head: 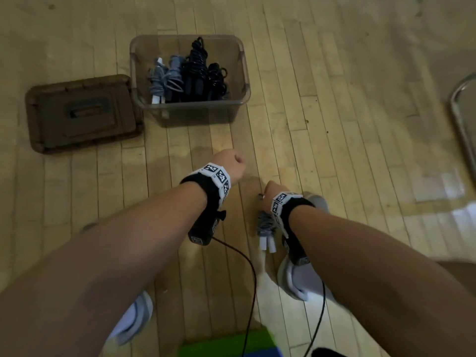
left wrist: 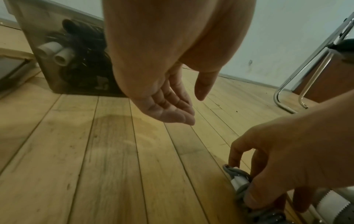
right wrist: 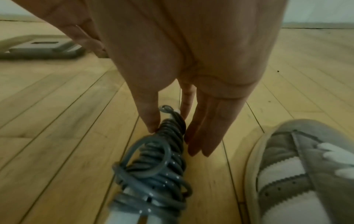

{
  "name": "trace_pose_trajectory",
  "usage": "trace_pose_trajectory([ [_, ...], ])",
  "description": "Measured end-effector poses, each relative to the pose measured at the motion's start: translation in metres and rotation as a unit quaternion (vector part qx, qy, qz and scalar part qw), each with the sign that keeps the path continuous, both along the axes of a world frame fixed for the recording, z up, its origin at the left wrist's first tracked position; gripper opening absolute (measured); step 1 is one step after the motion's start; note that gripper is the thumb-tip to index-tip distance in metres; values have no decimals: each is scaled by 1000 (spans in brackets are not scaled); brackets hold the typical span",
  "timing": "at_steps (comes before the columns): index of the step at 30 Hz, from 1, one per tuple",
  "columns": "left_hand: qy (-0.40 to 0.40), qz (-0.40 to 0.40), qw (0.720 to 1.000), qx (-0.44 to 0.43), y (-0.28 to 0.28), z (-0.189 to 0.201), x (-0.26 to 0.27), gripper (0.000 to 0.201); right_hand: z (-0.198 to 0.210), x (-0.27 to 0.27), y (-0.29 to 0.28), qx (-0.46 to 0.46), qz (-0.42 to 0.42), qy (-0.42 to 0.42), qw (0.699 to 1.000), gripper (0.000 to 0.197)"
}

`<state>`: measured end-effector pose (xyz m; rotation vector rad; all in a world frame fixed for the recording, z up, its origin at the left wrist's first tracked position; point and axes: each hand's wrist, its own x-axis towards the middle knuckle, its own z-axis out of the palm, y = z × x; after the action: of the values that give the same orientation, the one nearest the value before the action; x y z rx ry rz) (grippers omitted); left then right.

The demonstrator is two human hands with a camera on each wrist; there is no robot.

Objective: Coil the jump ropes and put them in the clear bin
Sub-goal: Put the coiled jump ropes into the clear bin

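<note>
One grey coiled rope (right wrist: pixel 153 171) pinched in my right hand (head: pixel 273 191), handles trailing toward me; left hand (left wrist: pixel 164 97) empty, relaxed, nearer the clear bin (head: pixel 242 99) ahead-left.

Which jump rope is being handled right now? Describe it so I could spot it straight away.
Start at the clear bin on the wooden floor and come toward the person's grey shoe. Beside it, the right hand pinches a grey jump rope wound around its white handles. Unlike the grey and black ropes in the bin, it is outside, held.
</note>
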<state>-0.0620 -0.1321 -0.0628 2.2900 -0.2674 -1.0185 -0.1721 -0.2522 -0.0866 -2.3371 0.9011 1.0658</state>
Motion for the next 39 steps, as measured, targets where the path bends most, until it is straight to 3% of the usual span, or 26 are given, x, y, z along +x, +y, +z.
trace_pose_trajectory([
  [3, 14, -13, 1000, -4, -3, -2, -7, 19, -4, -2, 0, 11, 41, 17, 999, 42],
  [6, 22, -25, 999, 7, -5, -1, -9, 18, 2, 11, 3, 17, 114, 60, 992, 25],
  [8, 22, -35, 999, 20, -4, 1, -10, 20, 6, 24, 2, 32, 87, 39, 995, 20],
  [10, 27, -25, 999, 15, -3, 3, -6, 27, 10, 36, -3, 74, -23, -50, 996, 25],
  [12, 37, 19, 999, -18, -2, 5, -2, 31, 20, 48, -5, 150, -161, -157, 963, 24],
  [15, 100, 168, 975, -107, -2, 14, 9, 49, 39, 72, -3, 240, -282, -264, 891, 19],
  [17, 131, 221, 952, -163, -1, 27, 22, 50, 51, 93, -2, 242, -300, -320, 865, 22],
  [22, 94, 239, 934, -248, 6, 70, 65, 58, 82, 138, 4, 249, -322, -431, 805, 36],
  [25, 14, 187, 952, -242, 7, 86, 95, 48, 102, 164, 12, 252, -316, -489, 774, 38],
  [27, -30, 189, 956, -223, 10, 88, 120, 40, 110, 182, 19, 240, -295, -500, 778, 50],
  [30, -74, 200, 957, -196, 19, 88, 151, 39, 110, 202, 29, 244, -245, -477, 808, 61],
  [34, -17, 330, 910, -250, 29, 90, 176, 35, 97, 224, 39, 234, -176, -438, 850, 81],
  [37, 31, 337, 891, -303, 30, 92, 186, 37, 91, 243, 41, 233, -190, -446, 843, 91],
  [39, 71, 334, 884, -320, 30, 90, 193, 33, 92, 251, 40, 211, -186, -442, 852, 79],
])
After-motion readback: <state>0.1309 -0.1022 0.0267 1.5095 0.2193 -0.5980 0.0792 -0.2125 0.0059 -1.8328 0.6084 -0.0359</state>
